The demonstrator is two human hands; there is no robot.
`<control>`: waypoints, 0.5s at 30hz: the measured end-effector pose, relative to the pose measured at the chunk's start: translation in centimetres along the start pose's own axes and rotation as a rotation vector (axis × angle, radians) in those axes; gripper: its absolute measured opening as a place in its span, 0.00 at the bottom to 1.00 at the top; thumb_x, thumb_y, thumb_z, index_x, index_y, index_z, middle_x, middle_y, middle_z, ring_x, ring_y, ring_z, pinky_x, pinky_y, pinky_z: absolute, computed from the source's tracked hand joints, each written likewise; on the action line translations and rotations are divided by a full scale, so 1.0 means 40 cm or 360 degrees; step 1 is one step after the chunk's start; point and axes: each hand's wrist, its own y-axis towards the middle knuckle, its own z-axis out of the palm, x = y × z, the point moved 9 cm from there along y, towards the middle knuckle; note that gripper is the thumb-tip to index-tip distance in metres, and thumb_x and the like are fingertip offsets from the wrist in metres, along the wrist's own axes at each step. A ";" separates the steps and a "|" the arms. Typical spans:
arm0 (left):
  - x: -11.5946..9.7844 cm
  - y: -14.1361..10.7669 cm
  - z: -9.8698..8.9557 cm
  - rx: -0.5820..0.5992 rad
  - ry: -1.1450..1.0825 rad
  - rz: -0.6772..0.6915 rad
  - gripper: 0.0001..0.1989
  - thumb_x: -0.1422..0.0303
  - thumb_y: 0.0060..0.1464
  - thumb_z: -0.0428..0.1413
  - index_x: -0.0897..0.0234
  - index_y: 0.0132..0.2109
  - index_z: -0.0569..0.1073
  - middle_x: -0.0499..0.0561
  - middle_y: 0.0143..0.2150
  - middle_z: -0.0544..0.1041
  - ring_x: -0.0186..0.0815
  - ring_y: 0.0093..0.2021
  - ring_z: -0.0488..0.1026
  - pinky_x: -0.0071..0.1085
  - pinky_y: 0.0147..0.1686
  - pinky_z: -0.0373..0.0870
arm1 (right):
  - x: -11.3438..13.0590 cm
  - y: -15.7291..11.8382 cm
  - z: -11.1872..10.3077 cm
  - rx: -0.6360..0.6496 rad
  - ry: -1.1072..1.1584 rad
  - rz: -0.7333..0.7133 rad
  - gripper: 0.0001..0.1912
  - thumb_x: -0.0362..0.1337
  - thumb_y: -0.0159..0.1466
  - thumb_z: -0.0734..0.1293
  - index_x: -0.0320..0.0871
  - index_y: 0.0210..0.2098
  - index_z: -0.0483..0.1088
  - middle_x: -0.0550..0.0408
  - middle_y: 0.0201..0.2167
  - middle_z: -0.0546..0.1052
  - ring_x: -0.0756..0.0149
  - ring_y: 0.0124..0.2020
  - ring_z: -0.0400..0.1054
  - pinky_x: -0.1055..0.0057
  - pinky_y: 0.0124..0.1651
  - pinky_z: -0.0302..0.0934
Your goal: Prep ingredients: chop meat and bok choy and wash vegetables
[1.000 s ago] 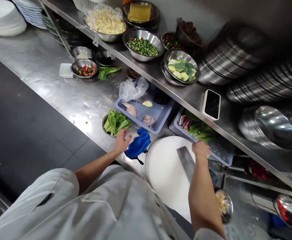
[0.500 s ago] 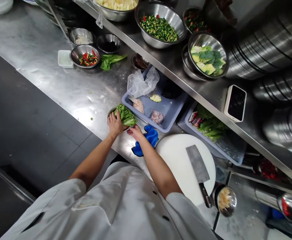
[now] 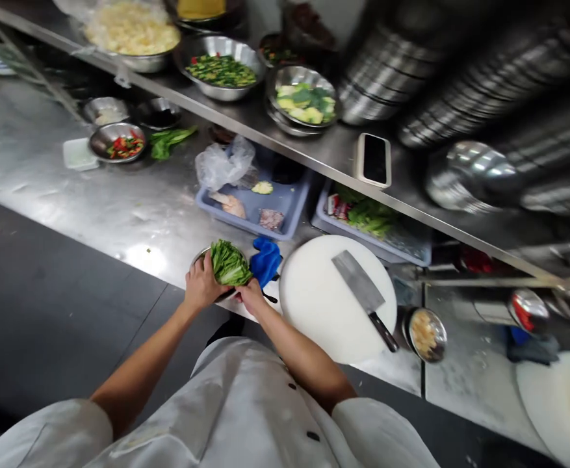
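Note:
At the counter's front edge a metal bowl (image 3: 197, 255) holds a heap of leafy greens (image 3: 229, 263). My left hand (image 3: 201, 284) lies over the left side of the heap, fingers bent and thumb apart, pressing on the leaves. Low on the bowl's right side, my right hand (image 3: 250, 294) is closed around the rim, its fingertips partly hidden. Just beyond that hand a crumpled blue cloth (image 3: 265, 260) touches the counter. A cleaver (image 3: 359, 281) rests on the round white cutting board (image 3: 309, 305) to the right.
Behind the bowl stands a blue-grey tub (image 3: 289, 218) with a chicken leg (image 3: 231, 205) and a plastic bag (image 3: 223, 162). Another tub (image 3: 321, 218) holds greens. A metal shelf (image 3: 309, 159) overhangs both, carrying bowls and a phone (image 3: 375, 159). Chopped chilies (image 3: 125, 146) fill a bowl at left.
The view has swung to the right. Both hands and the bowl of greens have come nearer my body, away from the tub. The left hand stays on the leaves, the right at the rim.

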 end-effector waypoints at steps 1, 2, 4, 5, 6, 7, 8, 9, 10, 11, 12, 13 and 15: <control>-0.056 -0.035 -0.010 -0.0013 0.0036 0.0053 0.58 0.51 0.47 0.69 0.71 0.76 0.53 0.72 0.64 0.71 0.63 0.63 0.70 0.50 0.57 0.71 | 0.007 -0.045 -0.044 -0.0014 0.0055 -0.0055 0.06 0.36 0.49 0.70 0.43 0.26 0.69 0.62 0.18 0.71 0.72 0.15 0.61 0.77 0.16 0.49; -0.120 -0.066 -0.019 -0.0025 0.0067 0.0122 0.57 0.51 0.48 0.68 0.71 0.76 0.53 0.72 0.63 0.72 0.63 0.63 0.71 0.51 0.57 0.72 | 0.014 -0.089 -0.094 -0.0033 0.0115 -0.0115 0.07 0.37 0.49 0.71 0.43 0.25 0.69 0.62 0.18 0.70 0.72 0.15 0.60 0.76 0.16 0.50; -0.268 -0.122 -0.024 -0.0041 0.0099 0.0304 0.56 0.51 0.48 0.67 0.71 0.76 0.53 0.72 0.63 0.72 0.63 0.62 0.71 0.52 0.56 0.72 | 0.026 -0.180 -0.212 -0.0104 0.0254 -0.0248 0.08 0.40 0.48 0.71 0.44 0.24 0.69 0.62 0.17 0.69 0.73 0.14 0.59 0.76 0.16 0.50; -0.349 -0.150 -0.020 -0.0046 0.0099 0.0411 0.56 0.52 0.48 0.67 0.71 0.76 0.53 0.72 0.64 0.71 0.63 0.62 0.71 0.53 0.56 0.72 | 0.028 -0.228 -0.279 -0.0161 0.0331 -0.0320 0.09 0.41 0.48 0.71 0.44 0.23 0.68 0.62 0.17 0.69 0.73 0.14 0.58 0.76 0.16 0.50; -0.434 -0.181 -0.010 -0.0047 0.0090 0.0525 0.56 0.52 0.48 0.67 0.70 0.76 0.53 0.72 0.64 0.71 0.64 0.62 0.71 0.53 0.56 0.72 | 0.027 -0.278 -0.353 -0.0240 0.0413 -0.0396 0.10 0.42 0.48 0.72 0.44 0.23 0.68 0.62 0.17 0.68 0.73 0.15 0.58 0.76 0.16 0.50; -0.522 -0.216 0.006 -0.0044 0.0075 0.0647 0.56 0.52 0.47 0.66 0.70 0.77 0.53 0.72 0.65 0.71 0.64 0.63 0.70 0.54 0.56 0.72 | 0.020 -0.330 -0.431 -0.0328 0.0493 -0.0478 0.11 0.43 0.48 0.72 0.44 0.23 0.67 0.63 0.17 0.68 0.74 0.15 0.58 0.76 0.16 0.51; -0.612 -0.256 0.028 -0.0037 0.0055 0.0778 0.56 0.52 0.47 0.66 0.69 0.77 0.53 0.72 0.65 0.70 0.65 0.63 0.70 0.54 0.56 0.72 | 0.009 -0.385 -0.513 -0.0424 0.0565 -0.0566 0.12 0.43 0.48 0.72 0.44 0.23 0.67 0.63 0.17 0.67 0.75 0.14 0.57 0.76 0.16 0.51; -0.703 -0.303 0.055 -0.0024 0.0036 0.0917 0.56 0.52 0.48 0.65 0.68 0.77 0.53 0.72 0.66 0.70 0.65 0.63 0.70 0.55 0.56 0.72 | -0.008 -0.444 -0.597 -0.0532 0.0630 -0.0653 0.13 0.44 0.48 0.72 0.44 0.22 0.66 0.64 0.17 0.66 0.75 0.14 0.56 0.76 0.15 0.50; -0.794 -0.358 0.087 -0.0006 0.0019 0.1056 0.56 0.52 0.48 0.65 0.68 0.77 0.53 0.72 0.65 0.70 0.65 0.63 0.70 0.55 0.56 0.72 | -0.032 -0.505 -0.682 -0.0639 0.0682 -0.0727 0.14 0.45 0.48 0.73 0.44 0.22 0.66 0.64 0.16 0.65 0.76 0.14 0.55 0.77 0.15 0.49; -0.883 -0.420 0.123 0.0018 0.0008 0.1190 0.55 0.53 0.48 0.64 0.68 0.77 0.52 0.72 0.65 0.71 0.65 0.62 0.71 0.56 0.56 0.72 | -0.061 -0.570 -0.767 -0.0745 0.0725 -0.0790 0.15 0.46 0.49 0.73 0.44 0.21 0.66 0.65 0.15 0.65 0.76 0.13 0.55 0.77 0.14 0.48; -0.969 -0.489 0.162 0.0048 0.0004 0.1315 0.55 0.53 0.48 0.64 0.68 0.77 0.52 0.71 0.65 0.71 0.65 0.62 0.71 0.56 0.56 0.72 | -0.096 -0.637 -0.850 -0.0851 0.0759 -0.0838 0.15 0.47 0.49 0.73 0.44 0.21 0.66 0.65 0.15 0.64 0.76 0.13 0.54 0.77 0.14 0.47; -1.049 -0.563 0.203 0.0083 0.0008 0.1424 0.55 0.54 0.48 0.64 0.67 0.77 0.52 0.71 0.65 0.71 0.64 0.62 0.71 0.56 0.56 0.72 | -0.136 -0.705 -0.929 -0.0951 0.0789 -0.0867 0.16 0.48 0.49 0.73 0.45 0.20 0.65 0.65 0.14 0.64 0.76 0.12 0.55 0.77 0.14 0.47; -1.193 -0.720 0.286 0.0154 0.0029 0.1605 0.54 0.55 0.48 0.64 0.66 0.77 0.53 0.70 0.65 0.71 0.64 0.62 0.71 0.55 0.56 0.72 | -0.227 -0.844 -1.072 -0.1133 0.0867 -0.0883 0.17 0.49 0.48 0.74 0.44 0.21 0.66 0.64 0.13 0.65 0.75 0.12 0.55 0.77 0.14 0.47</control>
